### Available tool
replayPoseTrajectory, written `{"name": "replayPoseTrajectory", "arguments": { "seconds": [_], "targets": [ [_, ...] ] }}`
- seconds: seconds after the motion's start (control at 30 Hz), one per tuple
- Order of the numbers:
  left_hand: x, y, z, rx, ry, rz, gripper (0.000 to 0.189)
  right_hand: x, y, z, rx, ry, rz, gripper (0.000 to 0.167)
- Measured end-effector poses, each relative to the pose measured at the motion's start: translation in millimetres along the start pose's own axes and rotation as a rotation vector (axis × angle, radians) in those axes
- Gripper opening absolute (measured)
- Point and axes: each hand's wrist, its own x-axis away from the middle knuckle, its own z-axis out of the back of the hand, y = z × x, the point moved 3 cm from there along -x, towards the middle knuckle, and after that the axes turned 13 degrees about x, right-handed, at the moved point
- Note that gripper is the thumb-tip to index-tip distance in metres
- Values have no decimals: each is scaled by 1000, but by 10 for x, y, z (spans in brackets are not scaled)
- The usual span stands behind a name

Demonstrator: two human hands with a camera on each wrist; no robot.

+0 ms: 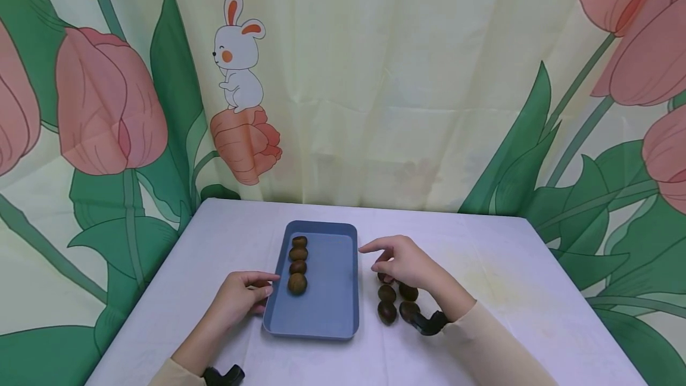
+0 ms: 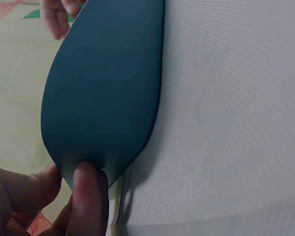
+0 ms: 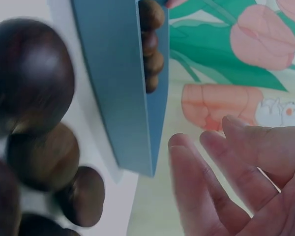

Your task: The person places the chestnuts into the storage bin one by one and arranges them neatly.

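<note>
A blue-grey rectangular tray (image 1: 327, 308) lies on the table. A column of several brown chestnuts (image 1: 298, 267) runs along the left part of its floor. At the tray's left side, my left hand (image 1: 238, 298) holds the edge; in the left wrist view one fingertip (image 2: 86, 179) presses the outer wall while another finger is at the rim. My right hand (image 1: 404, 261) hovers to the right of the tray with index finger extended and nothing held. Beneath it sit several loose chestnuts (image 1: 387, 313), partly covered by the hand and wrist; these appear dark and glossy in the right wrist view.
A white cloth (image 1: 257, 231) covers the table. Behind it hangs a curtain (image 1: 375, 76) printed with tulips and a rabbit. Black camera mounts (image 1: 430, 323) are strapped at both wrists, the right one close over the loose chestnuts.
</note>
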Motion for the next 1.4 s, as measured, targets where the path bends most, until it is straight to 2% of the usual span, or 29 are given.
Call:
{"name": "replayPoseTrajectory", "arguments": {
  "seconds": [0.2,0.47,0.53,0.73,0.97,1.23,1.4],
  "targets": [
    [-1,-1,2,0,1,1,27,81,178,69,19,35,-13,42],
    [8,2,4,-2,6,-5,26,173,391,135,154,120,-1,39],
    [6,4,2,-4,4,-7,26,196,456,140,153,130,-18,39],
    [3,4,2,-9,4,-7,26,239,647,135,88,110,-49,37],
    [8,10,0,-6,7,-4,27,253,824,116,136,97,-62,35],
    [14,13,-2,5,4,-15,27,234,909,40,105,58,-117,37],
    [15,8,1,9,4,-16,27,223,935,2,115,46,-119,36]
  ]
}}
